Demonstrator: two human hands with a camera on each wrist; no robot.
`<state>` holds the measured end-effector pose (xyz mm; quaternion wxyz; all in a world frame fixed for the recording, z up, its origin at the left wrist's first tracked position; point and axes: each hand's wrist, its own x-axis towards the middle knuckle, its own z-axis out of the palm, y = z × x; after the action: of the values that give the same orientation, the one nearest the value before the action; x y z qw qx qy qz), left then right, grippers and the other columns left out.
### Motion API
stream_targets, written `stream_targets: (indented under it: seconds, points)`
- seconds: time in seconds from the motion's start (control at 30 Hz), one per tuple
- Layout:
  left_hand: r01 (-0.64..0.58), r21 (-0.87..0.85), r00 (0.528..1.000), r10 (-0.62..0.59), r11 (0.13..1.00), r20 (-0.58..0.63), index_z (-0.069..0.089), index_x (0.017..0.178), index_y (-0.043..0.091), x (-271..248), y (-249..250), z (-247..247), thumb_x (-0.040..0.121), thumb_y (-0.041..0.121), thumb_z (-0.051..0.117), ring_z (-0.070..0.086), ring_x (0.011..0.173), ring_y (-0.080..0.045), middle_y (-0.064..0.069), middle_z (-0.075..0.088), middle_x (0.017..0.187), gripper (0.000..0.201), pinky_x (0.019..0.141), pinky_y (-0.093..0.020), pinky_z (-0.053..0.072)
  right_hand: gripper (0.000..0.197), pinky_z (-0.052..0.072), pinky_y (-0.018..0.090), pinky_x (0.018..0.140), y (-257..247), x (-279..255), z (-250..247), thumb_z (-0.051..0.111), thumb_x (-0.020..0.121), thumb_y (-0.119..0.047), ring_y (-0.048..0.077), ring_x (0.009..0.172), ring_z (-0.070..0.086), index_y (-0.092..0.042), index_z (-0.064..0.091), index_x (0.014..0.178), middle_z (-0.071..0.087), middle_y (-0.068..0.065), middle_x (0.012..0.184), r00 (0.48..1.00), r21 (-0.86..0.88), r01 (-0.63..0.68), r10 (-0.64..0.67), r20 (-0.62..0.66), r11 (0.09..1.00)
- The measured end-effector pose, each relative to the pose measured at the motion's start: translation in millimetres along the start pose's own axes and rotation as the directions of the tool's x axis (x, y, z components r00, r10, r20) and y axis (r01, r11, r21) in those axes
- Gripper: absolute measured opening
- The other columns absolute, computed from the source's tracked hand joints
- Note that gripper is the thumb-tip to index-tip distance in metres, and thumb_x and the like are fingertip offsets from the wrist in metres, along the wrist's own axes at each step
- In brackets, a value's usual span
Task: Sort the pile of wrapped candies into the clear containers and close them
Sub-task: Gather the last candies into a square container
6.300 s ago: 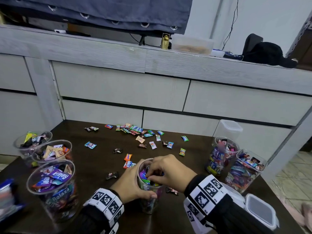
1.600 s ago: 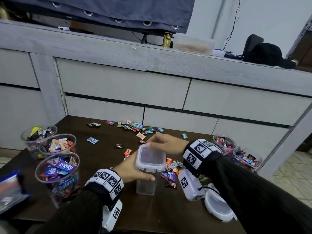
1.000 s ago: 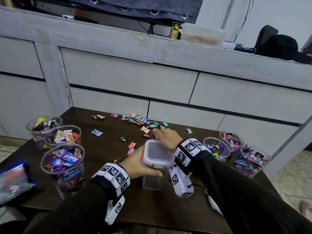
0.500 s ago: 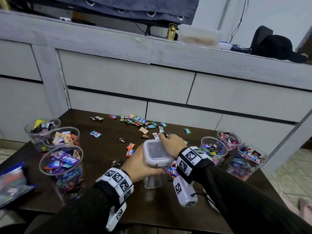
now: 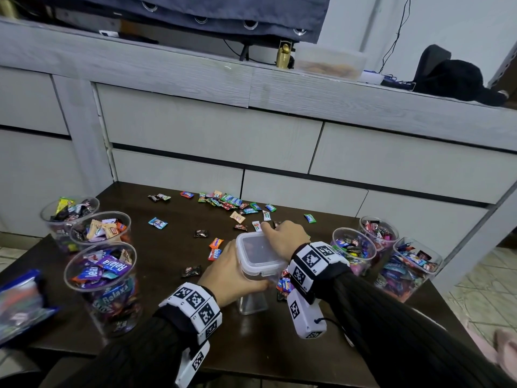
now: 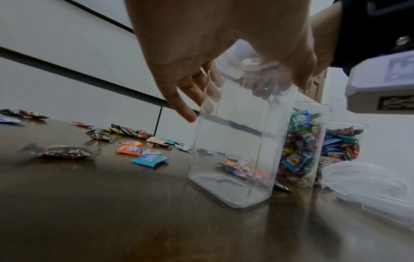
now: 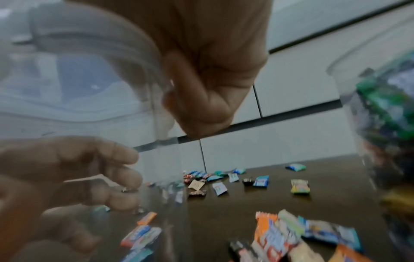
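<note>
An empty clear square container stands at the table's middle with a translucent lid on top. My left hand grips its upper part from the left; in the left wrist view its fingers wrap the container just under the lid. My right hand lies over the lid's far right edge and holds it there; the right wrist view shows its bent thumb beside the blurred lid. Loose wrapped candies lie scattered behind, and a small pile sits right of the container.
Three open candy-filled cups stand at the left and three more at the right. Spare lids lie by my right arm. A blue bag sits at the left table edge. Grey drawers rise behind the table.
About six seconds ago this container held candies; it is now empty and lidded, with candies beside it. Over the last second both hands stayed on it and my right hand barely shifted.
</note>
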<state>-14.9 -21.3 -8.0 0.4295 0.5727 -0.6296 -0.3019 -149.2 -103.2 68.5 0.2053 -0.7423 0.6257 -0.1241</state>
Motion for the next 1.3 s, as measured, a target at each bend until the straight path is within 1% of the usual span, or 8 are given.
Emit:
stream_targets:
  seconds: [0.23,0.37,0.5,0.6,0.7,0.9,1.1,1.3]
  points:
    - [0.01,0.013,1.0,-0.01,1.0,0.005,0.04,0.13,0.048,-3,3,-1,0.046,0.06,0.088,0.055,0.117,-0.004,0.013,0.055,0.126,0.098,0.097,-0.041,0.051,0.06,0.037,0.03,0.076,4,0,-4,0.028,0.095,-0.053,0.028,0.091,0.053,-0.004,0.062,0.107,0.06,0.016,0.108,0.994,-0.027,-0.029,0.031,0.101,0.999]
    - [0.014,0.042,1.0,-0.013,0.999,-0.014,0.038,0.133,0.044,-4,6,0,0.046,0.06,0.087,0.053,0.119,-0.004,0.012,0.052,0.127,0.101,0.099,-0.04,0.049,0.049,0.037,0.029,0.066,7,1,-2,0.041,0.09,-0.051,0.029,0.079,0.054,-0.008,0.057,0.072,0.059,0.008,0.078,1.0,0.071,-0.011,0.01,0.016,0.997]
    - [0.026,0.129,0.996,-0.038,0.991,0.085,0.035,0.129,0.049,-9,5,-11,0.04,0.078,0.08,0.05,0.119,0.0,0.019,0.049,0.127,0.104,0.098,-0.04,0.048,0.058,0.03,0.029,0.052,8,-3,-12,0.041,0.092,-0.053,0.023,0.059,0.046,-0.014,0.043,0.049,0.044,0.003,0.054,0.978,-0.028,0.205,-0.206,-0.02,0.978]
    - [0.02,0.071,0.979,-0.034,0.997,0.202,0.039,0.122,0.047,-9,4,-24,0.039,0.079,0.079,0.052,0.117,-0.001,0.015,0.052,0.124,0.098,0.1,-0.042,0.047,0.061,0.03,0.032,0.054,2,-6,-17,0.032,0.097,-0.055,0.02,0.057,0.044,-0.012,0.045,0.056,0.044,0.003,0.055,0.895,-0.108,0.446,-0.442,0.062,0.889]
    - [0.014,-0.002,0.968,-0.013,1.0,0.252,0.041,0.128,0.038,-7,3,-28,0.039,0.067,0.087,0.053,0.12,-0.002,0.008,0.054,0.127,0.104,0.104,-0.04,0.045,0.064,0.033,0.033,0.055,-10,-8,-17,0.025,0.098,-0.055,0.022,0.061,0.049,-0.007,0.055,0.067,0.052,0.005,0.061,0.84,-0.151,0.542,-0.536,0.081,0.827]
    - [0.069,-0.229,0.995,-0.049,0.971,0.092,0.047,0.131,0.027,-8,1,-8,0.043,0.044,0.095,0.059,0.118,-0.007,0.004,0.065,0.123,0.102,0.105,-0.041,0.046,0.06,0.032,0.032,0.064,-10,-6,-16,0.025,0.1,-0.051,0.028,0.077,0.05,-0.01,0.045,0.061,0.057,0.013,0.076,0.95,-0.071,0.313,-0.312,0.024,0.947]
    - [0.067,-0.17,0.993,-0.082,0.983,-0.085,0.039,0.127,0.042,-16,9,20,0.041,0.057,0.091,0.057,0.113,-0.001,0.016,0.056,0.122,0.102,0.097,-0.039,0.052,0.063,0.044,0.036,0.087,3,-10,-8,0.031,0.097,-0.055,0.035,0.106,0.057,-0.001,0.063,0.106,0.062,0.02,0.114,0.999,-0.073,0.054,-0.054,0.007,0.996]
    - [0.081,-0.145,0.979,-0.106,0.986,-0.173,0.036,0.124,0.049,-19,9,27,0.042,0.067,0.087,0.057,0.114,-0.004,0.015,0.057,0.122,0.098,0.096,-0.041,0.052,0.067,0.042,0.034,0.085,7,-14,-3,0.026,0.096,-0.058,0.032,0.105,0.057,-0.002,0.062,0.107,0.063,0.018,0.113,1.0,-0.017,0.012,-0.012,0.02,1.0]
